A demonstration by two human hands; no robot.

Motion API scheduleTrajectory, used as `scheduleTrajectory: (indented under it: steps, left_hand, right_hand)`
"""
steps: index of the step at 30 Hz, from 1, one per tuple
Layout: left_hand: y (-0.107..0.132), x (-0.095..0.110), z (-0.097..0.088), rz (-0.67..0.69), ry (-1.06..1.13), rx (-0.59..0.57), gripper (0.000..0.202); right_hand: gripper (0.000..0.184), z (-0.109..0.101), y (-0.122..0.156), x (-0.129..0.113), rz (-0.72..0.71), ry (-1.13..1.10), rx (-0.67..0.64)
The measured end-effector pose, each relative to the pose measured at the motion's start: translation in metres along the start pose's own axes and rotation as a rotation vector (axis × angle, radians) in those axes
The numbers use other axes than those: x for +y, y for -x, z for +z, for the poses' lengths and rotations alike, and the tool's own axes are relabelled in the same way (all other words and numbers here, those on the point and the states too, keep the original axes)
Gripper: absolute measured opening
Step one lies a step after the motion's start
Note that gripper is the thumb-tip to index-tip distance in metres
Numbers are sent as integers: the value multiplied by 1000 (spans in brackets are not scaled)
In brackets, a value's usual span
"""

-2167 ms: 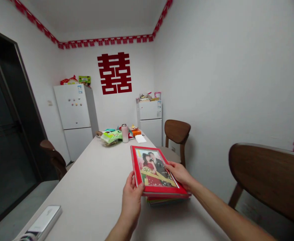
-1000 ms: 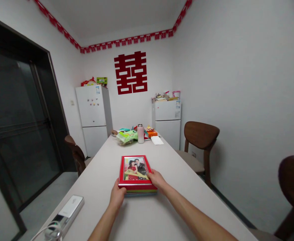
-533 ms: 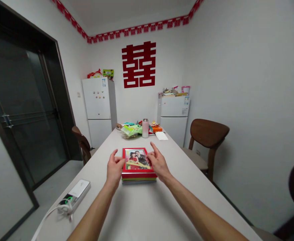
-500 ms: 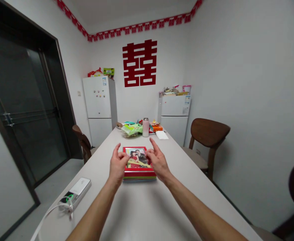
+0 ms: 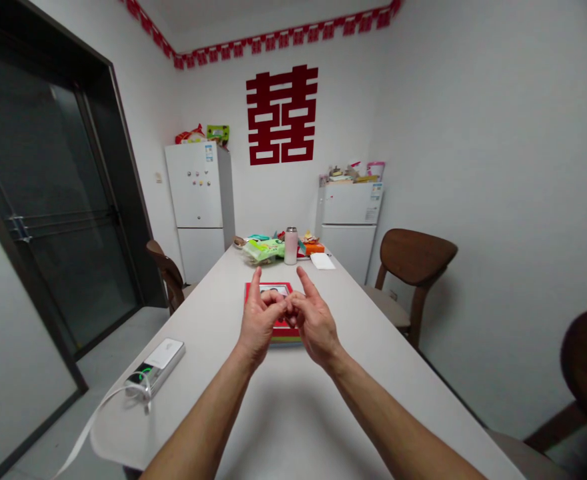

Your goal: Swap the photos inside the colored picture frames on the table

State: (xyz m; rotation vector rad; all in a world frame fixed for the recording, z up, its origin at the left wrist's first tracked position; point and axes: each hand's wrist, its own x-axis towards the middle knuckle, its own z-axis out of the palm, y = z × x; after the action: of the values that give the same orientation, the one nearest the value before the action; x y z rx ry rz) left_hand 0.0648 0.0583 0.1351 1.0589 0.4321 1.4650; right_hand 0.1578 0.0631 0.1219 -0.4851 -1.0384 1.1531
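My left hand point(image 5: 258, 323) and my right hand point(image 5: 317, 325) are raised over the table, their curled fingers meeting in the middle. Both index fingers point up and forward, while the thumbs and other fingers are pinched together. Nothing shows between them. Behind and below the hands lies a red-framed picture point(image 5: 284, 331) of a couple, mostly covered by the fingers. Green and pale layers show under its front edge. Whether the hands touch the picture cannot be told.
On the white table point(image 5: 273, 413), a power bank point(image 5: 166, 353) with a white cable lies at left. A pink bottle point(image 5: 291, 247), a green bag point(image 5: 264, 250), an orange box point(image 5: 315, 249) and white paper point(image 5: 322, 261) stand at the far end. Wooden chairs point(image 5: 416, 257) flank the table.
My hands have come together from either side of the picture, the left moving right, and the fingertips now meet. The view has tilted slightly downward.
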Motion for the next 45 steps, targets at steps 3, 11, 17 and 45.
scheduleTrajectory:
  steps: [3,11,17,45]
  left_hand:
    - [-4,2,-4,-127,28,55,35]
    - [-8,-1,-3,-418,-5,34,65]
    - [-2,-33,-41,-491,-51,236,56]
    - [106,-57,-23,179,-1025,-171,36]
  right_hand:
    - [24,-2,-4,0,147,-98,126]
    - [58,-1,-9,8,293,285,14]
    - [44,-41,-26,47,55,1166,-17]
    - [61,-62,86,-14,147,474,130]
